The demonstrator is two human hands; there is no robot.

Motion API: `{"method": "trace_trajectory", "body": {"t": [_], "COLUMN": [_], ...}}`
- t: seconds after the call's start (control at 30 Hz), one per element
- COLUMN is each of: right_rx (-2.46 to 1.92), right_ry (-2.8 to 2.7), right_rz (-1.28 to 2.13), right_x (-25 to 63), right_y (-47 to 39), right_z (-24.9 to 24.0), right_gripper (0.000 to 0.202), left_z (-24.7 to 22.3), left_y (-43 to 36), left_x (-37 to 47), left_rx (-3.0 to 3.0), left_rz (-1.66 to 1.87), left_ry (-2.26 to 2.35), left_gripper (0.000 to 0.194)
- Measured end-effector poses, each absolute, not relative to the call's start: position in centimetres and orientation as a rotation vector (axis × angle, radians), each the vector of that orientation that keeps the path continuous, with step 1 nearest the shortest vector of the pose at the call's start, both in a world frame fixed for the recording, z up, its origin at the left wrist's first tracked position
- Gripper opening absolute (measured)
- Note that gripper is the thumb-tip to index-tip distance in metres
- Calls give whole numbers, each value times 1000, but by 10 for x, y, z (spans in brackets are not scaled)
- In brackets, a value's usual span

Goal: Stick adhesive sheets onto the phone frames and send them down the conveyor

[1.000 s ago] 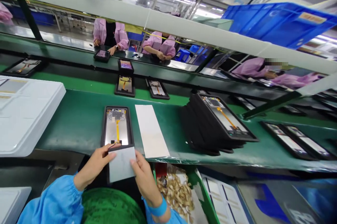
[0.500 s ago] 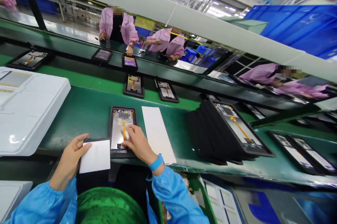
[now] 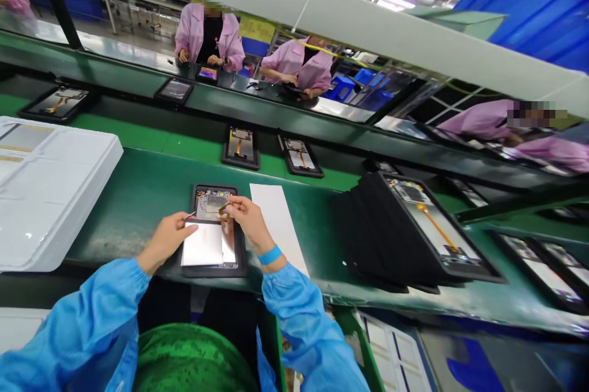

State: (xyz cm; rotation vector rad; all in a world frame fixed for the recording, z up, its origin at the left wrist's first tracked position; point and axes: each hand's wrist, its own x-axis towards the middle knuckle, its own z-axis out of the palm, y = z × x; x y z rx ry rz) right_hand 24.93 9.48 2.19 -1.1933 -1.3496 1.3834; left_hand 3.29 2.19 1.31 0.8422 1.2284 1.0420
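Observation:
An opened tablet [image 3: 240, 251] lies face down in a black frame on the bench in front of me, with its circuit board [image 3: 214, 203] at the far end. My left hand [image 3: 169, 240] pinches a flat white battery [image 3: 202, 245] by its upper left corner, over the tablet's lower left part. Thin wires [image 3: 189, 216] show at the fingertips. With thumb and forefinger, my right hand [image 3: 251, 220] grips an orange ribbon cable [image 3: 224, 209], lifted beside the board. Part of the cable is hidden by the fingers.
A white strip [image 3: 278, 220] lies right of the tablet. Stacked black-framed tablets [image 3: 427, 226] stand farther right, white plastic trays [image 3: 59, 196] at left. Beyond runs a green conveyor [image 3: 193, 146] carrying more tablets. People in pink work across it. A green stool [image 3: 193, 358] is below.
My left hand has brought the battery up and right, from beside the tablet to over it. My right hand has moved up toward the board, raising the ribbon cable with it.

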Motion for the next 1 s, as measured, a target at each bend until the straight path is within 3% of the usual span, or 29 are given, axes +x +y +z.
{"method": "trace_trajectory", "body": {"t": [0.17, 0.33, 0.63, 1.0], "right_rx": [-1186, -1307, -1329, -1301], "right_ry": [-1429, -1551, -1553, -1868], "right_rz": [1443, 1214, 1229, 949], "right_x": [257, 279, 300, 293], "right_y": [97, 86, 58, 41], "right_z": [28, 31, 11, 12], "right_gripper": [33, 33, 33, 24], "left_z": [9, 10, 0, 0], "left_y": [50, 54, 58, 58], "left_x": [56, 60, 61, 62], "left_rx": [919, 927, 999, 1023], "left_rz": [1043, 1041, 989, 974], "left_ry": [1277, 1305, 1333, 1349], "left_gripper": [33, 33, 43, 42]}}
